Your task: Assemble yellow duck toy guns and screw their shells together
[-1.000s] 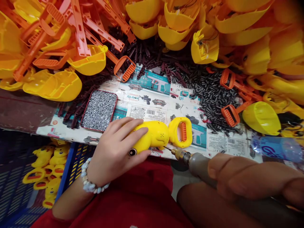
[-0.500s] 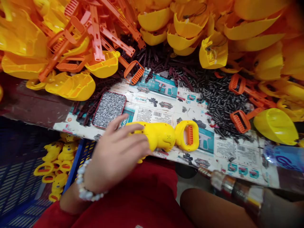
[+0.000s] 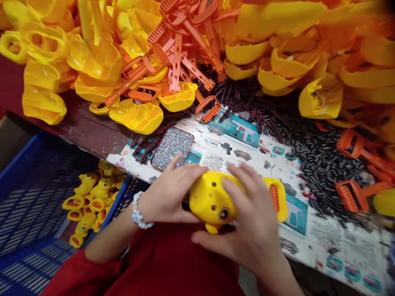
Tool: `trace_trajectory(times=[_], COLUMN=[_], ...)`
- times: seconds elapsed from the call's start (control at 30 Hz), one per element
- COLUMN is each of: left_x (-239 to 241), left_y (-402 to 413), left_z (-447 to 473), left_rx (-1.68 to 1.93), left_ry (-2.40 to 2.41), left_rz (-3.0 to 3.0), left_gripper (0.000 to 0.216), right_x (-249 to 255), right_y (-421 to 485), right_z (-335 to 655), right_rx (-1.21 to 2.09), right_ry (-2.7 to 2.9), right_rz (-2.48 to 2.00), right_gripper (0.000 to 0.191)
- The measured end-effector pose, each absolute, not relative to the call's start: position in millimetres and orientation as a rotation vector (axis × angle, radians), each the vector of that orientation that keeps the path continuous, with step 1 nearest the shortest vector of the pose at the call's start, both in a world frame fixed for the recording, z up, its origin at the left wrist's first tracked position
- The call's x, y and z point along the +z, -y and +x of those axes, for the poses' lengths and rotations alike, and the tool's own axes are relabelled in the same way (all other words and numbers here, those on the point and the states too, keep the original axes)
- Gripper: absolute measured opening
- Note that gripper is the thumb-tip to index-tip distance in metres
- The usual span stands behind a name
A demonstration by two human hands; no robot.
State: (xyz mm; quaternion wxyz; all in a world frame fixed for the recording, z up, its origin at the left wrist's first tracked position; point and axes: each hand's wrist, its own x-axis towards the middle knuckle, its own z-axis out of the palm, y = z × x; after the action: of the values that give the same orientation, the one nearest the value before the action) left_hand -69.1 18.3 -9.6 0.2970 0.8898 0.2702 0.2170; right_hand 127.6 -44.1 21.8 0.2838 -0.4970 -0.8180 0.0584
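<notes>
A yellow plastic duck toy (image 3: 206,196) with an eye, small screw holes and a ring-shaped handle (image 3: 282,201) is at the front edge of the table. My left hand (image 3: 171,193), a beaded bracelet at its wrist, grips the toy's left side with the thumb below. From the right, my right hand (image 3: 251,213) closes around the same toy, fingers over the top and thumb underneath. Just behind my left hand lies a shallow tray (image 3: 173,144) of small silver screws. The toy's underside is hidden.
Yellow shell halves (image 3: 135,117) and orange handled parts (image 3: 175,61) are heaped along the back. Small black cylindrical pieces (image 3: 321,168) form a pile at right. On the left, a blue crate (image 3: 27,230) contains several yellow duck toys (image 3: 86,222). Printed card sheets (image 3: 345,230) cover the table.
My right hand has come onto the duck toy, and the power screwdriver at lower right has left view. The toy has been turned so its eye shows. The view has swung left.
</notes>
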Motion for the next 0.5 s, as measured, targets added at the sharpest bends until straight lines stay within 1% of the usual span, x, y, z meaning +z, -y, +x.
trace_trajectory(times=[0.07,0.1,0.13,0.2,0.3,0.43,0.5], left_x=[-1,2,5,8,9,15,19], left_y=[-14,-12,-9,-5,-5,-11,-13], left_z=[-65,-63,-59,-48,-31,-24,-25], left_rx=[0.742,0.83,0.912,1.016,1.05,1.109,1.081], left_ry=[-0.696,-0.644,-0.577,-0.462,-0.43,-0.428,-0.416], left_rz=[2.29,2.219,2.124,1.901,1.701,1.744,1.793], left_gripper=[0.079,0.079,0.081,0.093,0.104,0.103,0.103], right_x=[28,33,39,49,59,65,67], right_y=[39,38,38,40,43,45,47], right_z=[127,126,125,123,123,128,127], right_rx=[0.211,0.277,0.338,0.406,0.422,0.544,0.567], right_ry=[2.262,2.261,2.202,1.982,1.791,1.88,1.882], right_rz=[-1.24,-1.202,-1.188,-1.205,-1.239,-1.364,-1.395], right_gripper=[0.061,0.061,0.059,0.056,0.055,0.063,0.063])
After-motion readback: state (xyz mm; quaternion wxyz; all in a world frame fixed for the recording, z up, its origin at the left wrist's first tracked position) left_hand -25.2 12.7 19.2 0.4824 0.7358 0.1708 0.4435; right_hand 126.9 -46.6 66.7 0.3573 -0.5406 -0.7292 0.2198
